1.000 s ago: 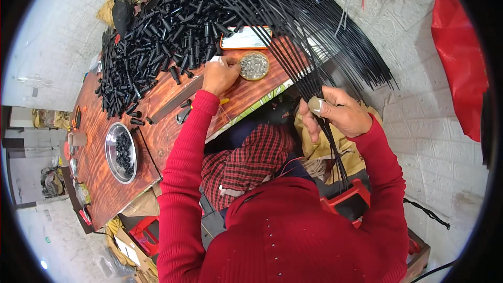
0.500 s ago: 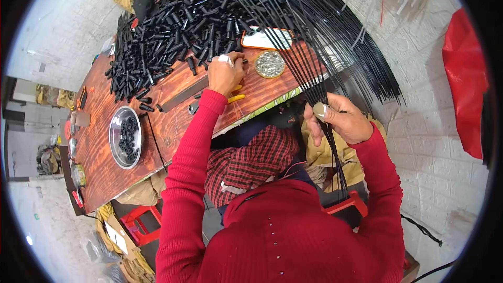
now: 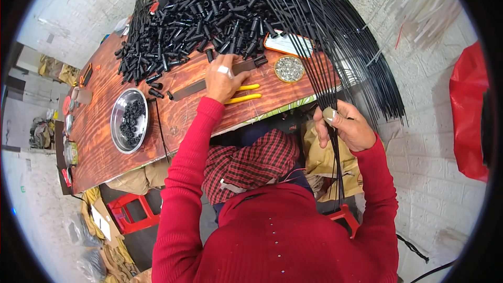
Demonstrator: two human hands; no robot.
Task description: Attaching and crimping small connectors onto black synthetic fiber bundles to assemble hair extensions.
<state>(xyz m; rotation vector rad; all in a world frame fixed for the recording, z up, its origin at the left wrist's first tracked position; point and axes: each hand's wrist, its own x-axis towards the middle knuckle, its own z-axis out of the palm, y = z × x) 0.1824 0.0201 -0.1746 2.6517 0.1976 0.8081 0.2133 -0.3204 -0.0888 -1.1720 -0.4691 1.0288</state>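
Observation:
My right hand [image 3: 346, 126] is closed round a bundle of long thin black rods [image 3: 326, 81], which fan out upward over the table edge and hang below the fist. White tape wraps its thumb. My left hand [image 3: 222, 79] is over the table, thumb apart from its fingers, with nothing visible in it; the fingertips are partly hidden. It lies across a flat dark bar [image 3: 189, 89], beside pliers with yellow handles [image 3: 245, 97], their jaws hidden. Short black tubular pieces [image 3: 260, 61] sit at the bar's right end, near a round dish of small silvery parts [image 3: 289, 68].
A large heap of black tubular parts [image 3: 209, 18] covers the table's far side. A metal bowl [image 3: 116, 131] holds small black pieces. An orange-edged phone [image 3: 288, 43] lies near the dish. More black rods [image 3: 367, 57] overhang the right edge. Red stools [image 3: 137, 224] stand below.
My left hand has drawn back from the small dark piece beside the dish, and its thumb has spread. The right hand still grips the rods. The whole view has shifted slightly.

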